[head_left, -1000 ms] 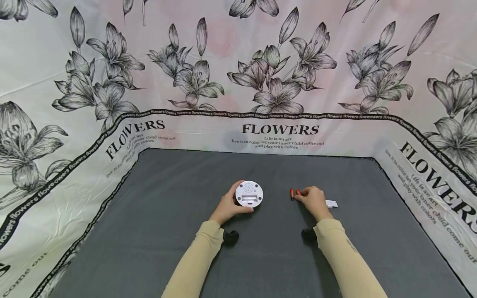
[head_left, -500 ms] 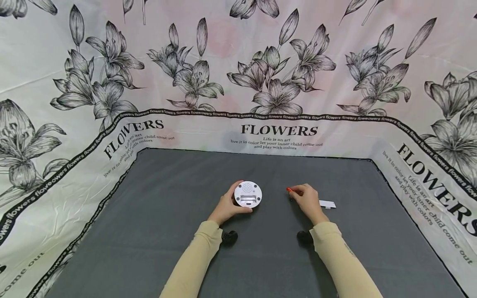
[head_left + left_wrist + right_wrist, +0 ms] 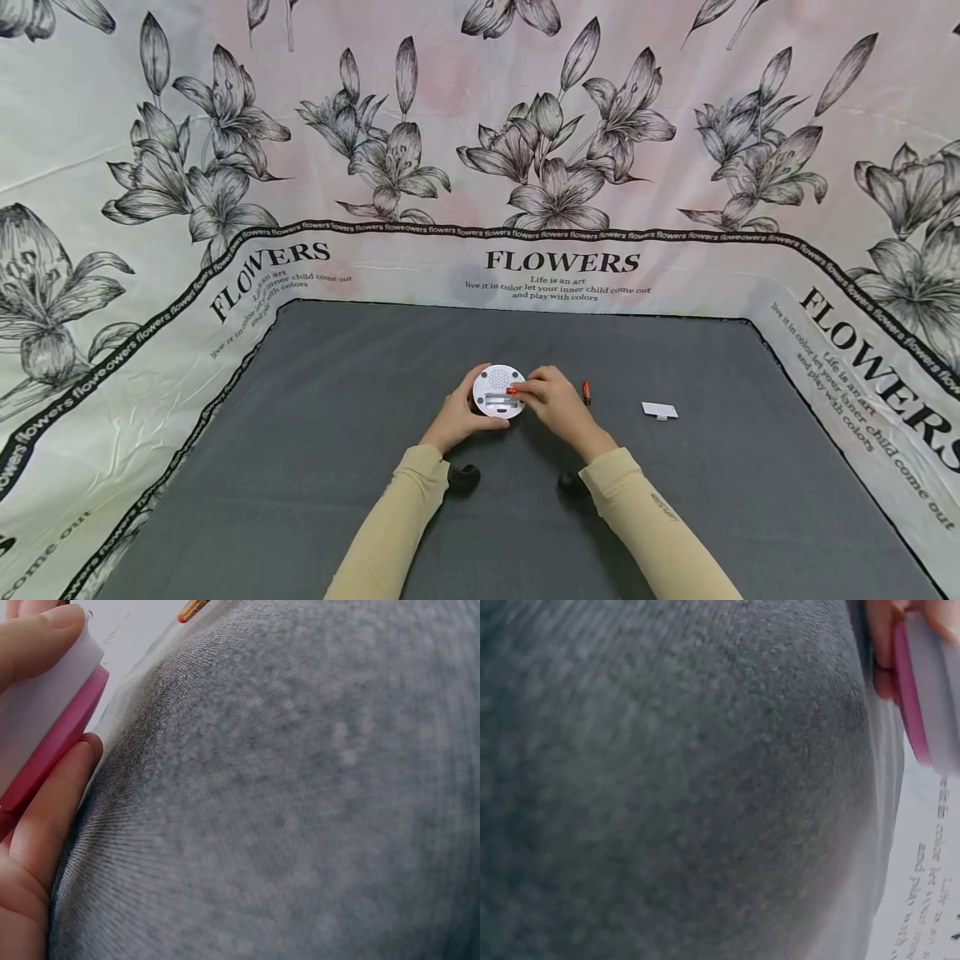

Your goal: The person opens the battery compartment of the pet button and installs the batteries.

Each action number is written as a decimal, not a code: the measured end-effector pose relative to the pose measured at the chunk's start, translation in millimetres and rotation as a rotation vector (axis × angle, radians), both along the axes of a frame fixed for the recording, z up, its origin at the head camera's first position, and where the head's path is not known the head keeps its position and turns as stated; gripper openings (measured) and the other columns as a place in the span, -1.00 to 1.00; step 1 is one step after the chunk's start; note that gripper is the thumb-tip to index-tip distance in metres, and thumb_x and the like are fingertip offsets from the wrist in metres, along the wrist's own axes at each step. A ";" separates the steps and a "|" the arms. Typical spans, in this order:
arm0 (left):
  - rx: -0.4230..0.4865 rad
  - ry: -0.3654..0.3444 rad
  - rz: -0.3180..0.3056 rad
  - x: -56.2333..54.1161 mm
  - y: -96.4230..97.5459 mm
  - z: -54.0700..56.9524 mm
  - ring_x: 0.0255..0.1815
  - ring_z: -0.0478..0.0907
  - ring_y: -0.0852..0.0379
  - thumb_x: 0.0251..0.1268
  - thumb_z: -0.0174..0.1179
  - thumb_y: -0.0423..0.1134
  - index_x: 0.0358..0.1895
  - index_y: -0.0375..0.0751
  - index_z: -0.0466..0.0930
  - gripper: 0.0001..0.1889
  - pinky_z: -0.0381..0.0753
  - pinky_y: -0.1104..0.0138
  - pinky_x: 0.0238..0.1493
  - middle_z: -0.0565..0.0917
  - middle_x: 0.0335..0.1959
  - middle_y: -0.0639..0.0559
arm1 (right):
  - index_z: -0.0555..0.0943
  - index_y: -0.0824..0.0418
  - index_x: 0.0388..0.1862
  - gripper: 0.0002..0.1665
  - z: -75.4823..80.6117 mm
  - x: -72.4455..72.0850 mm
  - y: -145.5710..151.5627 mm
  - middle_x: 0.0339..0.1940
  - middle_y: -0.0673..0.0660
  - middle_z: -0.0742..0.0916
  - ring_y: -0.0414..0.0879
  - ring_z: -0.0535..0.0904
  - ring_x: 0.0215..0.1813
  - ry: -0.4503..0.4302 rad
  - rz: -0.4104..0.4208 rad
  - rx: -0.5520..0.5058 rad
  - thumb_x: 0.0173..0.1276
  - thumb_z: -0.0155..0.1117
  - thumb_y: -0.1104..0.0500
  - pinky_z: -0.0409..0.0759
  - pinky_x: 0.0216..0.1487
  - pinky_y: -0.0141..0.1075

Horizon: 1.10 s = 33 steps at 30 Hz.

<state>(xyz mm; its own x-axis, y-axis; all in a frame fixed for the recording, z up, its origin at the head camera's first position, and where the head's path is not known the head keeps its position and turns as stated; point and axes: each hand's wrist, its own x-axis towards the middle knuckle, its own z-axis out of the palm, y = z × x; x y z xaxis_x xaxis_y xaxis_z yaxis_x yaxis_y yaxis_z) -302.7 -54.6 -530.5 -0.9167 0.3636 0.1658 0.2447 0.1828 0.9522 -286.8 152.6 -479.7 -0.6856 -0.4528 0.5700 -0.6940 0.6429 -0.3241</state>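
My left hand point(image 3: 459, 417) grips a round white device point(image 3: 491, 382) by its edge, its underside with an open battery compartment turned up. In the left wrist view the device point(image 3: 45, 712) shows a white body with a pink rim, the thumb on the white side and fingers at the pink. My right hand point(image 3: 558, 407) pinches a red battery point(image 3: 512, 391) over the compartment; whether it touches the slot I cannot tell. A second red battery point(image 3: 587, 392) lies on the cloth just right of that hand. The right wrist view shows the device point(image 3: 934, 690) but not the right hand's fingers clearly.
A small white battery cover point(image 3: 660, 410) with a tab lies farther right on the dark grey cloth point(image 3: 420, 533). A white curtain-like sheet point(image 3: 405, 271) printed with flowers and lettering surrounds the cloth at the back and sides.
My right hand has picked up one battery from the cloth and carried it left to the device. The left hand and device have stayed nearly still. The other battery is still on the cloth.
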 end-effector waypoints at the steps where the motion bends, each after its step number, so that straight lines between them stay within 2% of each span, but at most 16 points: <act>1: -0.002 0.000 0.001 0.1 0.0 0.2 -0.03 0.48 0.17 -0.19 0.52 -0.13 0.45 0.08 0.03 0.07 0.47 0.26 -0.08 0.43 0.14 0.07 | 0.74 0.21 -0.26 -0.82 0.4 -0.3 -2.3 -0.33 0.04 0.58 -0.11 0.43 -0.25 0.036 0.020 0.039 0.11 0.41 0.28 0.47 -0.27 -0.28; 5: 0.000 -0.003 -0.003 0.5 -0.3 0.3 -0.05 0.48 0.16 -0.20 0.53 -0.12 0.45 0.08 0.04 0.07 0.48 0.26 -0.11 0.42 0.15 0.05 | 0.73 0.21 -0.27 -0.84 -0.6 -2.3 -9.7 -0.32 0.05 0.57 -0.11 0.42 -0.26 0.137 0.080 0.165 0.12 0.40 0.28 0.47 -0.26 -0.29; 8: 0.004 -0.006 -0.006 0.7 -0.3 0.1 -0.04 0.48 0.16 -0.21 0.53 -0.12 0.45 0.08 0.04 0.08 0.49 0.26 -0.11 0.42 0.16 0.04 | 0.73 0.21 -0.28 -0.86 -2.5 -3.2 -13.2 -0.32 0.06 0.57 -0.12 0.40 -0.28 0.157 0.084 0.202 0.13 0.39 0.29 0.46 -0.26 -0.31; 19: 0.003 -0.006 0.006 2.1 -0.4 2.7 -0.03 0.47 0.16 -0.16 0.51 -0.18 0.45 0.07 0.03 0.05 0.49 0.29 -0.13 0.41 0.16 0.04 | 0.71 0.22 -0.31 -0.86 -5.0 -2.6 -21.8 -0.32 0.07 0.59 -0.10 0.40 -0.29 0.220 0.089 0.192 0.10 0.42 0.30 0.47 -0.28 -0.33; 24: 0.029 -0.006 -0.010 11.3 -1.8 19.5 -0.02 0.48 0.11 -0.11 0.48 -0.26 0.44 0.07 0.05 0.00 0.49 0.26 -0.11 0.41 0.17 -0.06 | 0.70 0.24 -0.27 -0.84 -4.1 -2.1 -21.8 -0.29 0.06 0.60 -0.12 0.43 -0.24 0.163 0.081 0.164 0.12 0.40 0.29 0.48 -0.22 -0.35; 27: 0.028 -0.003 -0.017 14.6 -2.9 26.4 -0.02 0.48 0.10 -0.10 0.48 -0.28 0.43 0.07 0.05 0.00 0.49 0.24 -0.10 0.41 0.17 -0.08 | 0.70 0.26 -0.24 -0.81 -3.4 -1.5 -18.1 -0.26 0.06 0.62 -0.12 0.46 -0.18 0.093 0.072 0.086 0.12 0.40 0.30 0.50 -0.17 -0.33; 30: 0.030 -0.012 -0.016 12.4 -2.7 22.5 -0.01 0.48 0.12 -0.12 0.49 -0.25 0.44 0.03 0.05 0.01 0.48 0.24 -0.09 0.41 0.17 -0.05 | 0.71 0.25 -0.28 -0.83 -3.1 -0.8 -12.9 -0.24 0.07 0.64 -0.09 0.50 -0.14 0.014 0.034 -0.031 0.10 0.41 0.31 0.53 -0.16 -0.28; 33: 0.026 -0.006 -0.001 5.4 -1.7 10.5 0.01 0.46 0.15 -0.15 0.51 -0.20 0.45 0.03 0.04 0.04 0.47 0.25 -0.08 0.41 0.17 0.02 | 0.72 0.22 -0.35 -0.89 -0.1 -0.1 -8.6 -0.25 0.06 0.64 -0.08 0.52 -0.16 -0.098 -0.041 -0.161 0.10 0.41 0.29 0.54 -0.19 -0.24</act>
